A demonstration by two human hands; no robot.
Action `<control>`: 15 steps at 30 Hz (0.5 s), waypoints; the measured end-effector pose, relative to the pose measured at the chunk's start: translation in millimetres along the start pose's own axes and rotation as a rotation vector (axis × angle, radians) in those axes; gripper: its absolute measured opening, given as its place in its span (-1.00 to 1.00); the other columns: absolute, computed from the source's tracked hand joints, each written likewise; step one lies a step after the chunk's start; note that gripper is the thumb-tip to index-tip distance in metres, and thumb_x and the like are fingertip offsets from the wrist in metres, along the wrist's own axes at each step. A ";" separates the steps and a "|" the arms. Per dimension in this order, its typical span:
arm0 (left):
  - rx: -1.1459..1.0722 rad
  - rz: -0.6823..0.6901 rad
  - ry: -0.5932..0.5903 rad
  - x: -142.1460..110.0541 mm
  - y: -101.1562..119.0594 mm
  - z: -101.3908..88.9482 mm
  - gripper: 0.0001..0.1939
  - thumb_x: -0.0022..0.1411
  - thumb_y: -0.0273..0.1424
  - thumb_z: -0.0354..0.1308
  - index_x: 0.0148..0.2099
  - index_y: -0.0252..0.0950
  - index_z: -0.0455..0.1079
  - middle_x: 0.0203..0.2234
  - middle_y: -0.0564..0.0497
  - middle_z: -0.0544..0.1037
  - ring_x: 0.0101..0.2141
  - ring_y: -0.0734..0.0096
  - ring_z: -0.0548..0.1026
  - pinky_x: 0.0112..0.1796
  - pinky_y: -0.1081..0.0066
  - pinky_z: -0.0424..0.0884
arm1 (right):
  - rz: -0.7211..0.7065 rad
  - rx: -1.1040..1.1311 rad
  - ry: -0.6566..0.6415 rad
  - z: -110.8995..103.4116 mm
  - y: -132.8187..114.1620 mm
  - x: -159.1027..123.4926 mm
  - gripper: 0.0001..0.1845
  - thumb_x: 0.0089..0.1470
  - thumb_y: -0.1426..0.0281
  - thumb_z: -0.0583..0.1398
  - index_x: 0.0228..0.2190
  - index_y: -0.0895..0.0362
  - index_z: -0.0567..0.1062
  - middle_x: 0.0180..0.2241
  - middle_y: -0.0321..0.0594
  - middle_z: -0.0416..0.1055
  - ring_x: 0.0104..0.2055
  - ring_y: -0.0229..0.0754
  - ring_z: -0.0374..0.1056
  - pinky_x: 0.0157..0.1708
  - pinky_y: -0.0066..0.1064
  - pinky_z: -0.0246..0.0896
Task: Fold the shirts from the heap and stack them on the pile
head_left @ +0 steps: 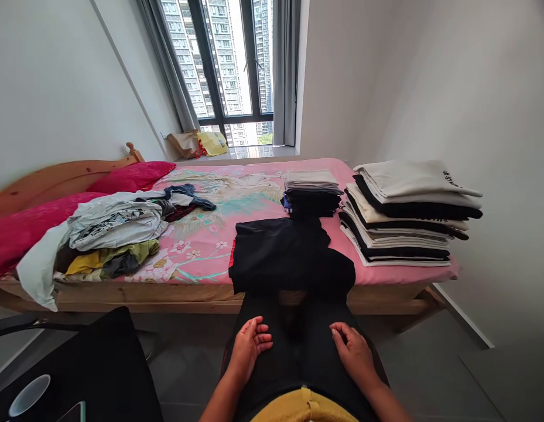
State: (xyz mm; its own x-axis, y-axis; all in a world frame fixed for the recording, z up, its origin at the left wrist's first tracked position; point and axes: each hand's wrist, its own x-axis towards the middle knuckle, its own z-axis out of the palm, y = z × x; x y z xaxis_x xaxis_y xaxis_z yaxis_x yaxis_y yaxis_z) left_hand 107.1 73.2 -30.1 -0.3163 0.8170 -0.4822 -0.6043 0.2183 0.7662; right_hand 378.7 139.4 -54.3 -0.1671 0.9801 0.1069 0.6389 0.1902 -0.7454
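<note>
My left hand [250, 347] rests over my left thigh, its fingers loosely curled and apart, with nothing in it. Over the other thigh lies my right hand [353, 353], also holding nothing, thumb and fingers relaxed. Just beyond my knees, a black garment [276, 255] is laid out at the bed's front edge, its right part lumpy and a strip of red showing at its left side. Neither hand touches it. Behind it stands a small stack of folded clothes [313, 190], light on top and dark below.
A tall stack of folded white and black shirts [407, 217] stands on the bed's right end. Crumpled clothes [117, 225] are heaped at the left beside red pillows [135, 176]. A black chair [91, 363] with a roll of tape [30, 395] and a phone [73, 412] is at lower left.
</note>
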 end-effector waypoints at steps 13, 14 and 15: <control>-0.269 -0.141 0.267 83.3 72.1 -25.8 -0.70 0.31 -0.29 -0.14 -0.31 -0.33 0.33 -0.46 -0.07 0.49 -0.48 0.35 0.51 -0.43 0.28 0.46 | -0.045 -0.049 0.016 3.5 3.2 3.2 -0.71 0.14 0.21 0.00 -0.33 0.04 0.48 -0.36 -0.24 0.47 -0.29 -0.11 0.37 -0.24 -0.27 0.19; -0.287 -0.159 0.245 85.9 75.4 -26.7 -0.71 0.31 -0.32 -0.13 -0.35 -0.34 0.32 -0.49 -0.06 0.49 -0.49 0.35 0.51 -0.43 0.28 0.46 | -0.051 -0.049 0.015 2.8 1.8 3.3 -0.71 0.14 0.22 0.00 -0.34 0.04 0.48 -0.37 -0.24 0.47 -0.29 -0.11 0.37 -0.24 -0.27 0.19; -0.307 -0.171 0.222 87.5 77.9 -27.2 -0.73 0.30 -0.34 -0.11 -0.37 -0.33 0.32 -0.52 -0.03 0.48 -0.51 0.37 0.50 -0.43 0.28 0.45 | -0.053 -0.049 0.017 2.0 0.2 3.1 -0.71 0.14 0.23 0.01 -0.34 0.05 0.47 -0.37 -0.24 0.46 -0.29 -0.10 0.37 -0.25 -0.27 0.19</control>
State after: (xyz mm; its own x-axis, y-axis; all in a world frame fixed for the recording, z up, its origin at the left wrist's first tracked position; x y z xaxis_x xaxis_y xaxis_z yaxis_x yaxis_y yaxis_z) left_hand 12.4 147.1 -24.2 -0.3222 0.6401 -0.6975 -0.8412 0.1444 0.5211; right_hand 376.8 142.4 -55.4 -0.1895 0.9693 0.1568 0.6653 0.2442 -0.7056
